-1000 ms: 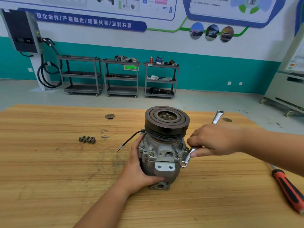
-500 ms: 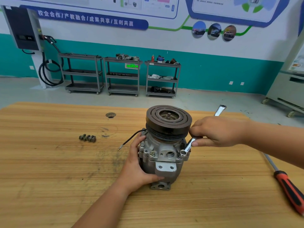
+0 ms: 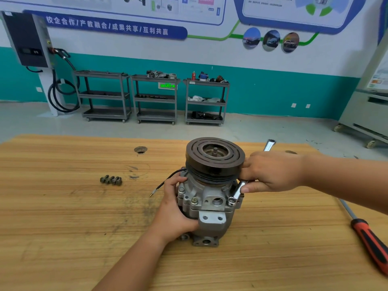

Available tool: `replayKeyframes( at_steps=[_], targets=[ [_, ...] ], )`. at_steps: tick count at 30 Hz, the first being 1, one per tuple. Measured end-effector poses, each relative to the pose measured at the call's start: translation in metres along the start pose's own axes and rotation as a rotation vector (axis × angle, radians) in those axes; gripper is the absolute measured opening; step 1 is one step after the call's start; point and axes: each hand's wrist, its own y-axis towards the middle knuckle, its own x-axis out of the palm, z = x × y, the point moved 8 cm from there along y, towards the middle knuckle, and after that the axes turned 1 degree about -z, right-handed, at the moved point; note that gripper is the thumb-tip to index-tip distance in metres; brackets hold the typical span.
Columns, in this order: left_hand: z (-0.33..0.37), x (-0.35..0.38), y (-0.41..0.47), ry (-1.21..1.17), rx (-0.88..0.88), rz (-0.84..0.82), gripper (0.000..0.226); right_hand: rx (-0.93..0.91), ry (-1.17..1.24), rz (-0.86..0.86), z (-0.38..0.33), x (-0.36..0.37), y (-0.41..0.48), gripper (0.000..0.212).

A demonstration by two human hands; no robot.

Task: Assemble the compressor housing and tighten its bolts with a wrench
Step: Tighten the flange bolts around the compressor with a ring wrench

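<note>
The right hand (image 3: 273, 173) hid most of the shiny wrench (image 3: 237, 191) it gripped. The left hand (image 3: 174, 213) clasped the cast-metal compressor (image 3: 212, 201).

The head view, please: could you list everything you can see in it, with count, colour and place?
compressor: one, grey with a black pulley on top, standing mid-table
wrench: one, silver, ring end at the compressor's front-right corner
loose bolts: small cluster, exact count unclear, dull grey, on the table left of the compressor
wire: one, black, trailing from the compressor's left side
screwdriver: one, red and black handle, lying at the table's right edge
table: one, wooden
carts: three, grey, along the teal wall
charger box: one, dark, on the wall at far left
left hand: grips the compressor's left side
right hand: holds the wrench
</note>
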Motion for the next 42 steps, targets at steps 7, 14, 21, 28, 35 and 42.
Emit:
replayKeyframes(
  at_steps=[7,14,21,28,35,42],
  targets=[
    [-0.001,0.002,0.003,0.025,-0.009,-0.049,0.102,0.085,-0.002,-0.105,0.002,0.009,-0.007,0.048],
    [0.004,-0.002,0.003,0.057,-0.037,-0.032,0.112,0.195,-0.004,-0.132,-0.001,0.012,-0.013,0.060],
    [0.016,-0.002,0.001,0.065,-0.070,-0.068,0.102,0.242,-0.078,-0.092,-0.007,0.014,-0.014,0.061],
    [0.021,0.003,-0.008,0.040,-0.047,-0.015,0.104,0.430,-0.071,-0.059,-0.013,0.020,-0.028,0.081],
    [0.026,0.004,-0.017,0.037,-0.064,0.115,0.105,0.745,-0.003,-0.069,-0.026,0.019,-0.045,0.053],
    [0.027,0.008,-0.022,-0.007,-0.071,0.165,0.106,0.950,0.051,-0.025,-0.037,0.016,-0.051,0.056]
  ],
)
